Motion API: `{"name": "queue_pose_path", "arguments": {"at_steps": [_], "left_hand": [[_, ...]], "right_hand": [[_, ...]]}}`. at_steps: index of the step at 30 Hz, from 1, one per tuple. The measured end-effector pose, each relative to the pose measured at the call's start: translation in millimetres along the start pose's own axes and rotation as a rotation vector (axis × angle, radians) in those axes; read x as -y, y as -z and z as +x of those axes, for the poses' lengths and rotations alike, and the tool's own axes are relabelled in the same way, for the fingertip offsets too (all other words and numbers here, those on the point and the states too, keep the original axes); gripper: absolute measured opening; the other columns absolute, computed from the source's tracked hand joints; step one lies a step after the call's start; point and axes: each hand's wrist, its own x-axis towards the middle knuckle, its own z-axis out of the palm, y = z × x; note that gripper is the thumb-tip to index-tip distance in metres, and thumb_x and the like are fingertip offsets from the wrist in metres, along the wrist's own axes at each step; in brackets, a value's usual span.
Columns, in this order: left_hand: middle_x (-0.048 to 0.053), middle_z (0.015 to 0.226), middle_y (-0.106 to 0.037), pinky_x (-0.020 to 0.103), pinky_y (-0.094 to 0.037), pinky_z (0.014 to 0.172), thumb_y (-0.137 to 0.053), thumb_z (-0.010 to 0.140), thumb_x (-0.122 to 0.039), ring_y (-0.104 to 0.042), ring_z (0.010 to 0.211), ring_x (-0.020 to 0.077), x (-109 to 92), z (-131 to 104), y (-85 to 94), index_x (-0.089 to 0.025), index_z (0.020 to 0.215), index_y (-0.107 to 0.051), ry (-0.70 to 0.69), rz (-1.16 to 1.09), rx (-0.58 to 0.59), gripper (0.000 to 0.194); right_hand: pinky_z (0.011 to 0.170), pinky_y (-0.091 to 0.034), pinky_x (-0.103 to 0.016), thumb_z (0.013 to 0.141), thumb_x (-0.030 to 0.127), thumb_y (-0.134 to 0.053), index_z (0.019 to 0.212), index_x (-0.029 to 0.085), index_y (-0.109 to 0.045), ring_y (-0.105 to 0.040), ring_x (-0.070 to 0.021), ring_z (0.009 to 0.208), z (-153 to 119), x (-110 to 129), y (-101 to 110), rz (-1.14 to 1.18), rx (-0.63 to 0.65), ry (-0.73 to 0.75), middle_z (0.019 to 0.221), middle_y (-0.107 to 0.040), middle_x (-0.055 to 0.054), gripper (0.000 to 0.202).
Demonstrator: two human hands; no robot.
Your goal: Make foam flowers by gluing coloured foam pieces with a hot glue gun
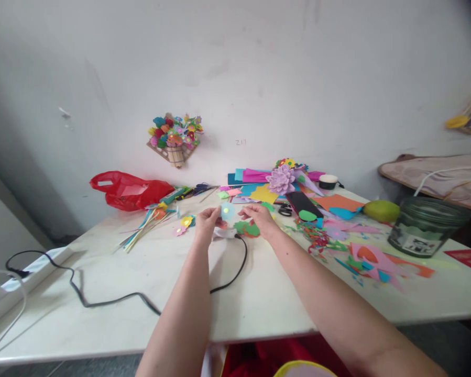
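My left hand (207, 222) pinches a light blue flower cutout (228, 211) with a small yellow centre, held up over the table. Just to its right, my right hand (256, 215) is loosely curled with fingertips apart, not touching the flower; nothing shows in it. Below the hands lies a white corded tool (224, 233), partly hidden, its kind unclear. Green leaf-shaped cutouts (246, 228) lie under my right hand. Left of my left hand are small yellow and pink flowers (186, 222).
A black cord (241, 267) crosses the table towards a power strip (42, 269). Thin sticks (141, 233) and a red bag (131, 189) are at left. Scissors (285, 209), a dark phone (304, 205), coloured scraps (371, 256) and a green jar (424, 225) are at right.
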Motion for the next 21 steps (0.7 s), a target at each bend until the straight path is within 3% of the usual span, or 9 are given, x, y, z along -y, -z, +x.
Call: {"name": "queue_pose_path", "arguments": {"at_steps": [7, 11, 16, 21], "left_hand": [[-0.002, 0.049, -0.053, 0.021, -0.046, 0.043, -0.058, 0.063, -0.034, -0.057, 0.044, 0.0127, 5, 13, 20.5, -0.011, 0.074, -0.055, -0.035, -0.102, -0.435, 0.026], [-0.001, 0.055, -0.054, 0.022, -0.049, 0.050, -0.052, 0.069, -0.025, -0.058, 0.046, 0.0098, 6, 16, 28.8, -0.012, 0.077, -0.051, 0.015, -0.204, -0.649, 0.015], [0.000, 0.057, -0.054, 0.024, -0.049, 0.052, -0.049, 0.070, -0.020, -0.058, 0.048, 0.0098, 2, 23, 34.6, -0.013, 0.078, -0.050, 0.100, -0.231, -0.684, 0.011], [0.002, 0.060, -0.056, 0.023, -0.046, 0.051, -0.048, 0.067, -0.031, -0.059, 0.054, 0.0125, 8, 31, 63.1, -0.014, 0.074, -0.051, 0.007, 0.049, -0.571, 0.018]], "right_hand": [[0.037, -0.030, -0.016, 0.069, 0.025, -0.045, 0.091, 0.014, -0.052, -0.049, -0.0069, 0.047, 7, -8, 7, -0.031, -0.206, 0.032, 0.067, -0.057, -0.001, 0.026], [0.038, -0.031, -0.019, 0.068, 0.025, -0.043, 0.094, 0.014, -0.053, -0.039, -0.0063, 0.039, 11, -15, 10, -0.144, -0.252, 0.087, 0.052, -0.047, 0.005, 0.030], [0.042, -0.033, -0.022, 0.068, 0.031, -0.044, 0.090, 0.015, -0.057, -0.042, -0.0098, 0.042, 13, -20, 14, -0.311, -0.270, 0.144, 0.048, -0.046, 0.004, 0.030], [0.046, -0.036, -0.023, 0.070, 0.033, -0.044, 0.086, 0.017, -0.060, -0.047, -0.0120, 0.047, 14, -22, 16, -0.464, -0.283, 0.213, 0.049, -0.052, 0.001, 0.028]]}}
